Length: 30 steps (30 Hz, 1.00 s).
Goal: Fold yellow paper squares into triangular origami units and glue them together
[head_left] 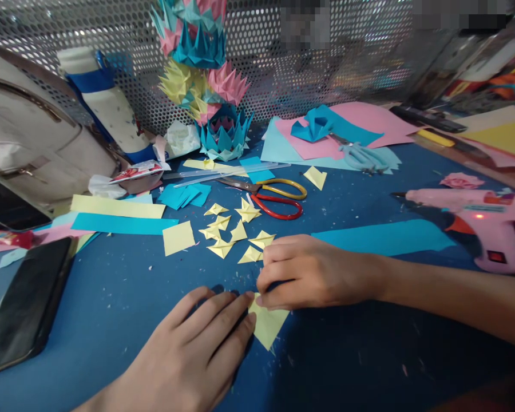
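A pale yellow sheet of paper [269, 329] lies on the blue table between my hands, its lower corner pointing toward me. My left hand [193, 349] rests palm down with fingers stretched out, fingertips on the paper's left edge. The fingers of my right hand [315, 272] are curled and pinch the paper's upper edge, hiding that part. Just beyond are several small folded yellow paper pieces [221, 247]. Left of them lies a flat yellow square [178, 238]. Scissors with yellow and red handles [278, 214] lie open-bladed behind the pieces.
A pink glue gun [493, 220], its light on, lies at right near a blue paper strip [390, 237]. A black phone [30, 303] lies at left. Layered paper flowers [225, 134] and a bottle [107, 109] stand at the back by a perforated metal panel [257, 46].
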Each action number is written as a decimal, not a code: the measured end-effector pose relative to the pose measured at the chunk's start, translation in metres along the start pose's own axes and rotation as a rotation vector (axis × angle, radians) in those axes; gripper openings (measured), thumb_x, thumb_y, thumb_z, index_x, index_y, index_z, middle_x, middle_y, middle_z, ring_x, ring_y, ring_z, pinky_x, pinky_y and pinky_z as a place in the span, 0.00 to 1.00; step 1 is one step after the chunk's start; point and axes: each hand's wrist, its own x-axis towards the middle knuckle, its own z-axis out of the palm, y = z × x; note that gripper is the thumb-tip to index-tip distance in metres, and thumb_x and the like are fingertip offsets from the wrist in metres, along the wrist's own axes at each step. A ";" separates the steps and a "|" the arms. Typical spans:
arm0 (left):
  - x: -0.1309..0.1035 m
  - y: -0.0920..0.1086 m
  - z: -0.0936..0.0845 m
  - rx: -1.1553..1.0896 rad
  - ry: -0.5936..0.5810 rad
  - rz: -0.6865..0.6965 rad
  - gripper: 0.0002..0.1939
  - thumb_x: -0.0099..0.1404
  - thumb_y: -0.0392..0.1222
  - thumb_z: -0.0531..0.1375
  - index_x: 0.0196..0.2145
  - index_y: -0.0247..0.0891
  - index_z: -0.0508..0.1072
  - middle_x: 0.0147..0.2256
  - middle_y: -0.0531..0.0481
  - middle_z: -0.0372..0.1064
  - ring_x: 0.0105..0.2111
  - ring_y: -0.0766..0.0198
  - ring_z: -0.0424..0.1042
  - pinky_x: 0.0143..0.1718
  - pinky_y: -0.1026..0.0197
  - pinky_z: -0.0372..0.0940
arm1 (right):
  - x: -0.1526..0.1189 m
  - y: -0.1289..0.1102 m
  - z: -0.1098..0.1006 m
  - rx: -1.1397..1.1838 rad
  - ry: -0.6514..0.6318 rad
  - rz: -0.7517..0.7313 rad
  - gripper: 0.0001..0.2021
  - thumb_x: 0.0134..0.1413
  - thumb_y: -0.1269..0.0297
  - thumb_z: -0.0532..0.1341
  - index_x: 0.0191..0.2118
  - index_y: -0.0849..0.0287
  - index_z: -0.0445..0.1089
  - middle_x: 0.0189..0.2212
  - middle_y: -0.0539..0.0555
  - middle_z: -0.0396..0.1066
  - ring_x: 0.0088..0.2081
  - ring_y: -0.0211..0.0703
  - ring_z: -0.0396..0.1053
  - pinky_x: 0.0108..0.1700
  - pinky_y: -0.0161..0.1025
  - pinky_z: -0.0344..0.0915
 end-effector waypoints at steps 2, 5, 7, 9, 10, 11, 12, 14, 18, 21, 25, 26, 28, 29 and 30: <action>0.000 0.000 0.000 -0.003 -0.008 0.003 0.17 0.74 0.35 0.50 0.52 0.34 0.75 0.54 0.45 0.73 0.52 0.55 0.71 0.58 0.52 0.54 | 0.000 -0.001 0.000 -0.023 -0.002 -0.003 0.12 0.71 0.67 0.52 0.41 0.58 0.73 0.41 0.51 0.75 0.40 0.40 0.63 0.42 0.41 0.58; 0.000 0.000 0.000 -0.014 -0.013 -0.002 0.17 0.75 0.35 0.50 0.52 0.33 0.75 0.54 0.44 0.73 0.53 0.54 0.70 0.58 0.52 0.53 | 0.000 0.000 0.000 -0.023 0.004 -0.019 0.11 0.70 0.68 0.54 0.41 0.59 0.74 0.41 0.51 0.75 0.40 0.40 0.63 0.42 0.41 0.59; 0.000 0.000 0.000 -0.022 -0.011 -0.009 0.17 0.75 0.36 0.50 0.53 0.33 0.75 0.55 0.43 0.72 0.53 0.54 0.70 0.58 0.51 0.52 | 0.000 0.001 0.000 -0.011 -0.003 -0.030 0.11 0.70 0.68 0.54 0.41 0.59 0.74 0.41 0.51 0.75 0.41 0.40 0.63 0.43 0.41 0.60; 0.000 -0.001 0.000 -0.031 -0.016 -0.009 0.17 0.75 0.36 0.51 0.53 0.34 0.75 0.55 0.43 0.72 0.52 0.54 0.70 0.58 0.51 0.52 | 0.000 0.002 0.001 -0.010 0.003 -0.041 0.12 0.71 0.68 0.53 0.41 0.59 0.74 0.41 0.51 0.75 0.40 0.40 0.63 0.44 0.41 0.60; 0.000 -0.001 0.000 -0.036 -0.018 -0.009 0.16 0.75 0.36 0.51 0.53 0.34 0.75 0.55 0.43 0.72 0.52 0.55 0.70 0.58 0.51 0.52 | 0.000 0.002 0.001 -0.014 0.013 -0.047 0.12 0.71 0.68 0.53 0.41 0.59 0.74 0.41 0.51 0.75 0.40 0.40 0.63 0.44 0.41 0.60; -0.001 -0.001 -0.001 -0.037 -0.018 -0.001 0.16 0.75 0.36 0.51 0.53 0.34 0.75 0.55 0.44 0.72 0.52 0.55 0.70 0.58 0.52 0.52 | 0.000 0.002 0.001 -0.021 0.026 -0.054 0.12 0.71 0.69 0.53 0.41 0.60 0.74 0.41 0.51 0.75 0.40 0.40 0.63 0.44 0.41 0.60; 0.000 -0.001 -0.001 -0.033 -0.021 0.003 0.16 0.75 0.37 0.51 0.53 0.33 0.75 0.55 0.44 0.72 0.52 0.55 0.70 0.58 0.52 0.53 | 0.001 0.002 0.001 -0.025 0.037 -0.060 0.11 0.70 0.69 0.53 0.41 0.61 0.74 0.41 0.52 0.75 0.40 0.40 0.63 0.44 0.41 0.60; 0.000 -0.001 -0.002 -0.011 -0.027 0.017 0.17 0.76 0.37 0.50 0.54 0.33 0.74 0.56 0.44 0.72 0.52 0.56 0.70 0.58 0.52 0.53 | 0.001 0.003 0.001 -0.009 0.040 -0.066 0.11 0.70 0.70 0.54 0.41 0.61 0.75 0.40 0.52 0.75 0.39 0.41 0.63 0.43 0.41 0.60; 0.001 0.001 -0.005 0.028 -0.046 0.043 0.18 0.76 0.34 0.49 0.55 0.32 0.73 0.56 0.46 0.71 0.52 0.57 0.70 0.59 0.53 0.53 | 0.001 0.005 0.002 0.137 0.075 0.003 0.13 0.70 0.63 0.55 0.37 0.59 0.75 0.36 0.52 0.76 0.36 0.40 0.63 0.39 0.40 0.58; 0.000 0.002 -0.005 0.048 -0.054 0.062 0.18 0.76 0.34 0.48 0.56 0.32 0.73 0.57 0.47 0.71 0.51 0.58 0.71 0.59 0.54 0.55 | 0.001 0.006 0.003 0.166 0.124 0.071 0.12 0.69 0.61 0.56 0.40 0.60 0.76 0.35 0.52 0.75 0.36 0.41 0.63 0.39 0.41 0.57; 0.000 0.001 -0.004 0.060 -0.042 0.080 0.18 0.76 0.33 0.48 0.54 0.33 0.74 0.55 0.49 0.73 0.51 0.59 0.71 0.58 0.55 0.58 | 0.004 -0.001 -0.004 0.056 -0.010 0.057 0.11 0.68 0.62 0.57 0.43 0.60 0.75 0.35 0.53 0.72 0.36 0.43 0.61 0.37 0.42 0.55; 0.000 0.001 -0.005 0.060 -0.035 0.084 0.18 0.76 0.33 0.48 0.53 0.33 0.74 0.55 0.49 0.73 0.51 0.59 0.71 0.57 0.55 0.59 | 0.006 -0.004 -0.008 0.026 -0.070 0.052 0.11 0.68 0.62 0.57 0.41 0.60 0.75 0.34 0.53 0.71 0.36 0.43 0.60 0.37 0.42 0.54; 0.001 0.001 -0.005 0.064 -0.037 0.086 0.18 0.77 0.33 0.47 0.53 0.33 0.74 0.55 0.49 0.72 0.51 0.59 0.71 0.57 0.55 0.60 | 0.009 -0.012 -0.017 -0.044 -0.182 0.077 0.11 0.67 0.62 0.58 0.35 0.60 0.74 0.31 0.52 0.69 0.35 0.43 0.59 0.36 0.43 0.52; 0.001 0.001 -0.006 0.063 -0.041 0.089 0.18 0.77 0.33 0.47 0.53 0.33 0.75 0.56 0.49 0.72 0.51 0.59 0.71 0.57 0.55 0.60 | 0.010 -0.017 -0.021 -0.077 -0.223 0.091 0.11 0.65 0.62 0.60 0.33 0.60 0.73 0.31 0.52 0.69 0.35 0.44 0.59 0.36 0.43 0.52; 0.001 0.001 -0.006 0.060 -0.046 0.091 0.18 0.77 0.33 0.47 0.53 0.33 0.75 0.56 0.48 0.72 0.51 0.58 0.72 0.57 0.55 0.60 | 0.010 -0.021 -0.024 -0.122 -0.241 0.108 0.10 0.64 0.63 0.61 0.32 0.60 0.73 0.30 0.52 0.69 0.35 0.44 0.59 0.36 0.43 0.51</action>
